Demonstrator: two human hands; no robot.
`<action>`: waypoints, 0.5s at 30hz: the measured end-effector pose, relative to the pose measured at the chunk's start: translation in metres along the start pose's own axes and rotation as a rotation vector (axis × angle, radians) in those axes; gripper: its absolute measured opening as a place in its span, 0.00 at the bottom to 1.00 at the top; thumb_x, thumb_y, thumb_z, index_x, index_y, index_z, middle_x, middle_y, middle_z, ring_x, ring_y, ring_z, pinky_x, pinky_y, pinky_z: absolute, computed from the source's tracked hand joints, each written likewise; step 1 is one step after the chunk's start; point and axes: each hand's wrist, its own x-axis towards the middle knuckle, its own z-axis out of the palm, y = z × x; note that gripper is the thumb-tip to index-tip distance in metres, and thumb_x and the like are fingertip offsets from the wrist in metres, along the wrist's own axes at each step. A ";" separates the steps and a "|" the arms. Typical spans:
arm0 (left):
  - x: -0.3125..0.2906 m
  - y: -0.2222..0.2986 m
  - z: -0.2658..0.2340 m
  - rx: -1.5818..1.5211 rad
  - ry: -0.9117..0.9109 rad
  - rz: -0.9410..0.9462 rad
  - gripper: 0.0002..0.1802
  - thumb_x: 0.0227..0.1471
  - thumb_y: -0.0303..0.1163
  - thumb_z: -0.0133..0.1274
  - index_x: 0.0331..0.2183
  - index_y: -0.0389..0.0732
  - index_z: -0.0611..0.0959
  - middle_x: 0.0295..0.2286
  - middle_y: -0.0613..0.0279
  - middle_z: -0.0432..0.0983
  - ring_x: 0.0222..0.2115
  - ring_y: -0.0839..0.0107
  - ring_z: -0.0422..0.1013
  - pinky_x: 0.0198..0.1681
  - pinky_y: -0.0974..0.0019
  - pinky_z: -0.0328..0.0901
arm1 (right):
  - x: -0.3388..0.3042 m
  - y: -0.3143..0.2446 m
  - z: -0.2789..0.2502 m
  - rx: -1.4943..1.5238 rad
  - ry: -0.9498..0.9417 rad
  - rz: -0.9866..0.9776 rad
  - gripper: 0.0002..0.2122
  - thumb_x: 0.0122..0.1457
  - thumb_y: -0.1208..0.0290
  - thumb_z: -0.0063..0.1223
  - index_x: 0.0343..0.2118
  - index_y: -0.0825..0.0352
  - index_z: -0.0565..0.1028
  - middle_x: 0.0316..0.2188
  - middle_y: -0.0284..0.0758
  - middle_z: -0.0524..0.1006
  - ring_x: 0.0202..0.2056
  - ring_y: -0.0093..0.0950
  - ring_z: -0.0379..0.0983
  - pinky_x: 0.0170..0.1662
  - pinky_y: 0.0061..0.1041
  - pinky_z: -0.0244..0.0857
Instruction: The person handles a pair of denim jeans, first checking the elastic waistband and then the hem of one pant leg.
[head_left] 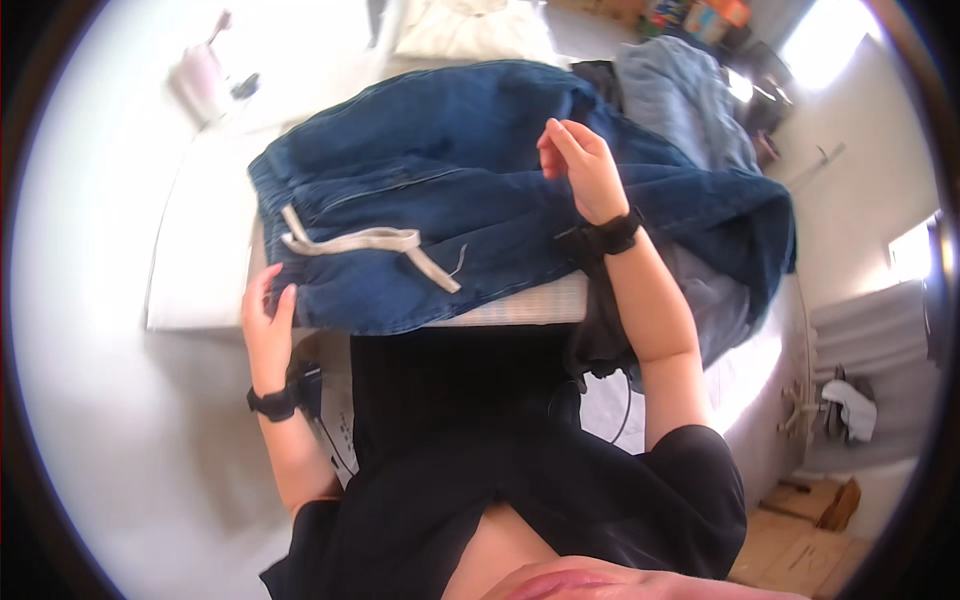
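Note:
Dark blue jeans [430, 190] with an elastic waistband lie spread sideways over a table, the waistband at the left and the legs running right. A cream drawstring [365, 240] trails across their front, and a thin pale thread [460, 260] lies near its end. At the near corner of the waistband, my left hand [267, 318] is closed on the denim, thumb and fingers on either side of the edge. Over the upper right part of the jeans, my right hand [588, 172] is closed with fingers curled; nothing shows in it. Both wrists wear black bands.
Grey-blue clothing [675, 95] is heaped at the far right, and a dark grey garment [705, 295] hangs over the near right side. Folded cream cloth [475, 32] lies at the back. A pale pink container [200, 82] stands far left. The table's front edge [510, 308] is close to my body.

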 end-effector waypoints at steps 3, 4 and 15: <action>0.002 -0.004 -0.003 -0.065 0.000 0.043 0.13 0.47 0.26 0.49 0.39 0.38 0.74 0.37 0.60 0.69 0.40 0.70 0.64 0.45 0.69 0.57 | -0.016 -0.021 -0.010 0.020 0.066 -0.059 0.13 0.58 0.65 0.43 0.22 0.68 0.71 0.15 0.28 0.69 0.18 0.16 0.63 0.23 0.13 0.58; 0.003 -0.004 -0.003 -0.117 -0.003 0.044 0.12 0.48 0.25 0.48 0.38 0.37 0.73 0.36 0.61 0.69 0.39 0.72 0.64 0.44 0.71 0.57 | -0.025 -0.026 -0.015 0.006 0.088 -0.063 0.13 0.58 0.65 0.43 0.22 0.68 0.71 0.15 0.28 0.69 0.18 0.16 0.63 0.23 0.13 0.58; 0.036 -0.034 -0.060 -0.274 0.222 -0.074 0.12 0.52 0.31 0.45 0.38 0.37 0.73 0.36 0.63 0.68 0.38 0.75 0.62 0.44 0.72 0.57 | -0.144 -0.029 -0.085 -0.069 0.464 0.015 0.10 0.57 0.68 0.44 0.23 0.67 0.70 0.15 0.27 0.67 0.16 0.16 0.63 0.21 0.13 0.56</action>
